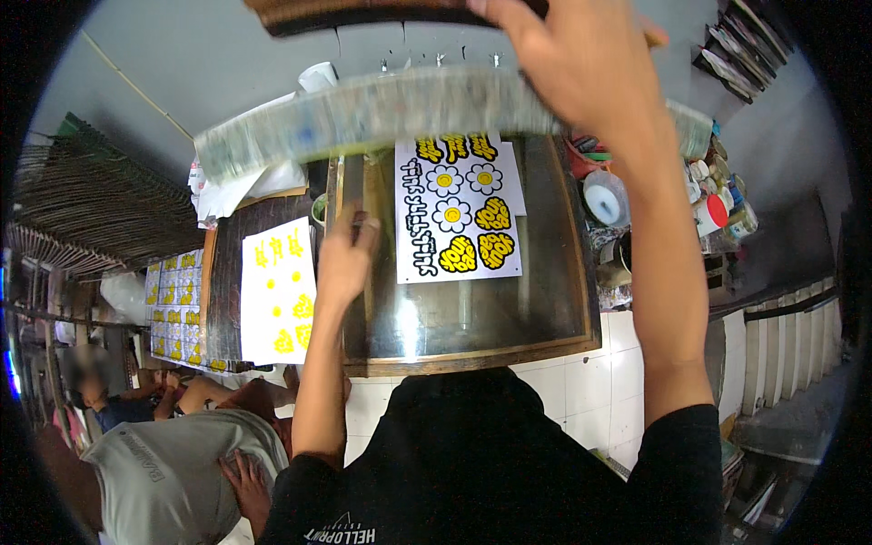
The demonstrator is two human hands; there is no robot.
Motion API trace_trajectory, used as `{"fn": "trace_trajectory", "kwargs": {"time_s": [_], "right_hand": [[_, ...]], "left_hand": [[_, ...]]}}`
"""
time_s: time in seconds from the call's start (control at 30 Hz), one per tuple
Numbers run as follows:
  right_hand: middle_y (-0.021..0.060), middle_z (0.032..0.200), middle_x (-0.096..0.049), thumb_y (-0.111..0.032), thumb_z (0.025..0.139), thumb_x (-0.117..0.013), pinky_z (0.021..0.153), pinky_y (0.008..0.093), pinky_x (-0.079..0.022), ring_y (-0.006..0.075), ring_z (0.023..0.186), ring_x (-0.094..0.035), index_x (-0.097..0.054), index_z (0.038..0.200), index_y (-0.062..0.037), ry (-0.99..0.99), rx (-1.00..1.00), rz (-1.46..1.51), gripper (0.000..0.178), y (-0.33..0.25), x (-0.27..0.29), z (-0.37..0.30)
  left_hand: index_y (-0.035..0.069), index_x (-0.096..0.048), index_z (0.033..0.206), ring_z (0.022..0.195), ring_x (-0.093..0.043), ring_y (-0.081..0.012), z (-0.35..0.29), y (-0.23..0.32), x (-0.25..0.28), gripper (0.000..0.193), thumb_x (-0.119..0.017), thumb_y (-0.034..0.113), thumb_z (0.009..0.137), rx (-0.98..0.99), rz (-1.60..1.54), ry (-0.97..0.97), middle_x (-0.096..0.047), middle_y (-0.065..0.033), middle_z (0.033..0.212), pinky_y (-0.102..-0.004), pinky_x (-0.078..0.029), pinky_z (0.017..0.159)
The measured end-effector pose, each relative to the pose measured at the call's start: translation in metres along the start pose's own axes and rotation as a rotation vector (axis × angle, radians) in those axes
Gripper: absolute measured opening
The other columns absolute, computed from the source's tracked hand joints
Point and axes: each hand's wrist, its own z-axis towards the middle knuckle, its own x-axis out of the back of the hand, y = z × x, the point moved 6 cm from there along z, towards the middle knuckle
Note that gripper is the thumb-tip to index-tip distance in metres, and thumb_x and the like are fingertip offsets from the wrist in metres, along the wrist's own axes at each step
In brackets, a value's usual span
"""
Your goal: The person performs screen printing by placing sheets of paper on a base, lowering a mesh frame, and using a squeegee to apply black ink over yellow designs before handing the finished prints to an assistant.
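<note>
A screen-printing frame [381, 113], its thick grey edge smeared by motion, is tilted up over the far side of a glass-topped table [472, 322]. Up beyond that edge, my right hand [581, 68] is closed around the end of a dark brown wooden squeegee [391, 16], partly cut off by the picture's top. On the glass lies a white sheet [459, 213] printed with black lettering, daisies and yellow heart-shaped lettering. My left hand [347, 254], slightly blurred, hovers left of this sheet, its fingers loosely apart and nothing visible in them.
Left of the glass, a sheet with yellow-only prints [277, 295] rests on dark wood. Finished prints [177, 309] lie farther left, below a stacked rack [118, 191]. Ink pots and tubs [713, 213] crowd the right side. Someone in a grey shirt [182, 477] is close at lower left.
</note>
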Motion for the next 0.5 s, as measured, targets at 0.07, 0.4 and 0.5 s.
{"fn": "trace_trajectory", "kwargs": {"time_s": [0.07,0.4,0.5], "right_hand": [[0.0304,0.112,-0.068,-0.018,0.095,-0.062,0.096,0.0499,-0.050,0.0457,0.105,-0.066,-0.063,0.110,0.0069,-0.069,-0.101,0.045,0.028,0.011,-0.001,0.030],[0.0281,0.110,-0.070,-0.028,0.091,-0.070,0.093,0.0465,-0.051,0.0423,0.105,-0.067,-0.066,0.114,0.0041,-0.045,-0.115,-0.030,0.039,0.042,-0.004,0.099],[0.0262,0.108,-0.071,-0.027,0.090,-0.070,0.093,0.0436,-0.050,0.0362,0.102,-0.067,-0.065,0.113,0.0051,0.010,-0.052,0.006,0.039,0.044,-0.011,0.111]], "left_hand": [[-0.005,-0.033,0.156,0.143,-0.035,-0.0405,0.003,-0.032,-0.021,0.091,-0.064,0.055,0.094,-0.001,0.457,0.058,-0.039,-0.0312,0.153,-0.0509,-0.026,0.117],[-0.004,-0.038,0.156,0.138,-0.051,-0.0296,-0.021,-0.143,0.017,0.094,-0.083,0.038,0.084,0.301,-0.235,-0.121,-0.053,-0.0216,0.151,-0.0420,-0.034,0.119],[-0.005,-0.076,0.102,0.090,-0.065,-0.0154,-0.051,-0.187,0.088,0.018,-0.070,0.010,0.094,0.433,-0.338,0.012,-0.074,-0.0078,0.094,-0.0300,-0.048,0.089]]}}
